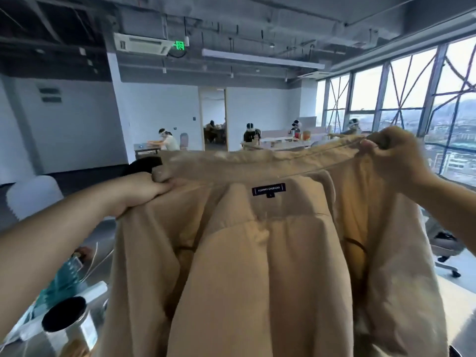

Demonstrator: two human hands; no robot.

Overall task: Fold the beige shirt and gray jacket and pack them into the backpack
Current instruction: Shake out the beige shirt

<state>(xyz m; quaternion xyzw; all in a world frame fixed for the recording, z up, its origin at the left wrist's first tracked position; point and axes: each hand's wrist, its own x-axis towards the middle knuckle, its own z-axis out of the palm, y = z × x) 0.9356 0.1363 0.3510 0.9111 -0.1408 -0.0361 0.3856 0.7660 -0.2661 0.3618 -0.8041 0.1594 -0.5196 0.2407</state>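
I hold the beige shirt [270, 253] up in the air, my left hand [146, 188] and right hand [394, 153] each gripping its top edge.

Left hand [150, 189], right hand [395, 153]: fingers [368, 144] curled.

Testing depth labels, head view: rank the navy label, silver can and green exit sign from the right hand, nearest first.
1. Navy label, on the shirt, left of right hand.
2. Silver can, lower left.
3. Green exit sign, far ceiling.
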